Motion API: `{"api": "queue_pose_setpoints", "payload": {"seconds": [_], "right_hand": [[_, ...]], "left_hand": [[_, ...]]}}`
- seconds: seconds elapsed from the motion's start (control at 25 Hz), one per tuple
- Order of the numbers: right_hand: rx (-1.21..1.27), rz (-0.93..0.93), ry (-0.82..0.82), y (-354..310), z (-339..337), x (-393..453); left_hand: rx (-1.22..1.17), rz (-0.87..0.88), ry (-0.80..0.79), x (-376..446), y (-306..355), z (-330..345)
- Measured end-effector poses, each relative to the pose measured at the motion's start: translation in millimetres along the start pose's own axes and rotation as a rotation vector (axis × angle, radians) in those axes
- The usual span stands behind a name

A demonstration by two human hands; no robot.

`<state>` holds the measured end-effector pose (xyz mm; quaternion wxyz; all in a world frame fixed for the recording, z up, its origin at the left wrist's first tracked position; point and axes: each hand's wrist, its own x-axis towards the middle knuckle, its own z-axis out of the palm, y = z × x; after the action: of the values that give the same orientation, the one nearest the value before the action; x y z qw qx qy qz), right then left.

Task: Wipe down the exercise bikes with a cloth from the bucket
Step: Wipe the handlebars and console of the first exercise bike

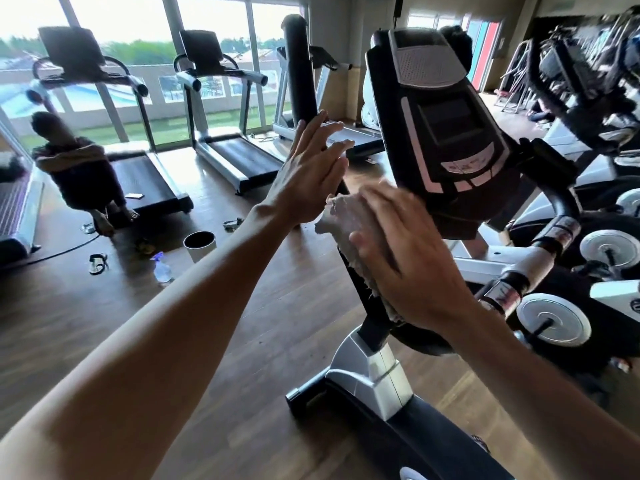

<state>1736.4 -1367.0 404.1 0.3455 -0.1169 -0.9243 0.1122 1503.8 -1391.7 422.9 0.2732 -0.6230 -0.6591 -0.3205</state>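
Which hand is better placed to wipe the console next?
Right. The right hand already presses the cloth just below the console; the left hand is open and holds nothing.

Wooden floor [242, 341] under bucket [200, 244], spray bottle [162, 268], treadmills [221, 133], bikes [398, 341].

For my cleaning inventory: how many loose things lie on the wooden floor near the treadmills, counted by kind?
Bucket: 1
Spray bottle: 1
Sandals: 2, blurred
Flat card or phone: 1
Total: 5
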Motion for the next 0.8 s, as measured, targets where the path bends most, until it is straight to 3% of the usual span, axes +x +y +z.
{"api": "queue_pose_setpoints", "payload": {"seconds": [0.16, 0.28, 0.36, 0.56, 0.8], "right_hand": [[-0.021, 0.064, -0.005, -13.3, 11.8, 12.2], [0.003, -0.176, 0.003, -8.2, 4.3, -20.1], [-0.009, -0.227, -0.044, -1.1, -2.7, -40.3], [-0.066, 0.035, -0.074, -11.5, 7.5, -5.8], [-0.103, -0.062, -0.165, -2.1, -13.6, -61.3]], "left_hand": [[0.017, -0.003, 0.005, 3.8, -4.9, 3.8], [0.004, 0.004, -0.008, 1.2, -3.6, -1.6], [0.004, -0.015, -0.024, -0.3, 1.3, -1.6], [0.051, 0.015, -0.038, 1.6, -3.5, -0.9], [0.032, -0.067, -0.111, 0.1, 10.2, -11.0]]}}
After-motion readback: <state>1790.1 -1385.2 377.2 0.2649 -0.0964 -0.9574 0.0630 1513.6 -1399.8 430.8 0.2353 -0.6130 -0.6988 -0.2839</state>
